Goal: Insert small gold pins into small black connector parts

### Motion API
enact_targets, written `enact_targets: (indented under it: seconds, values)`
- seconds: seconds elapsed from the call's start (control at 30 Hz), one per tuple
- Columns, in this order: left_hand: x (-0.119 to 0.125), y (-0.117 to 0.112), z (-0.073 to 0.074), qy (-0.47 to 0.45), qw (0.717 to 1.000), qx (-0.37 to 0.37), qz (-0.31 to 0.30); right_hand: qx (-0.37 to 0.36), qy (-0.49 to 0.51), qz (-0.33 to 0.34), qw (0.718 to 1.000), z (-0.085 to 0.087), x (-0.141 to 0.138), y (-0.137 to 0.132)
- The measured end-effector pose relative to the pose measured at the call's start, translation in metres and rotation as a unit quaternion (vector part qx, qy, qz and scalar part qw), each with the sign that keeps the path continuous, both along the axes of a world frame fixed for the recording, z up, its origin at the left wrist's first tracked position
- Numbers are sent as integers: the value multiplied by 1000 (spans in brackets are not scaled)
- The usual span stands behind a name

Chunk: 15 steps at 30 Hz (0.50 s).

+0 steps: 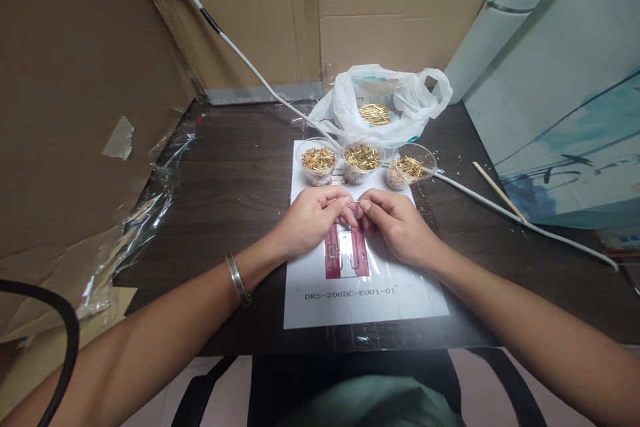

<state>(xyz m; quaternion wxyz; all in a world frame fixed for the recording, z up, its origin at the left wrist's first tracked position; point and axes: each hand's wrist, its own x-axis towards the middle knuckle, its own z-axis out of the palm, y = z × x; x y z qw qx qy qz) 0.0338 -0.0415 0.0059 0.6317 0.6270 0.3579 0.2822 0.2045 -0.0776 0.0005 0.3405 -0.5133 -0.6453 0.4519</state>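
My left hand (pixel 320 217) and my right hand (pixel 393 220) meet over a printed white sheet (pixel 310 313). Between their pinched fingertips is a thin gold-coloured metal pin (pixel 355 201), one end in each hand. Just beyond the hands stand three clear plastic cups: the left cup (pixel 320 177) and the middle cup (pixel 358 176) hold many small gold pieces. The right cup (pixel 397 180), tilted to one side, holds gold pieces too. Behind them an opened white plastic bag (pixel 340 103) contains longer gold pins (pixel 375 115).
A white cable (pixel 260 77) runs down the cardboard wall (pixel 265 27), behind the cups, and out to the right. A thin wooden stick (pixel 500 192) lies at the right, near a pale printed panel (pixel 565 113). Clear plastic wrap (pixel 150 213) hangs along the left side.
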Motion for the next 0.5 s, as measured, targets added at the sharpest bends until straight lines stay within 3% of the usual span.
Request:
enact_targets:
  seconds: [0.5]
  values:
    - [2, 1, 1, -16, 1000, -25, 9, 11, 10, -1, 1000, 0, 0, 2]
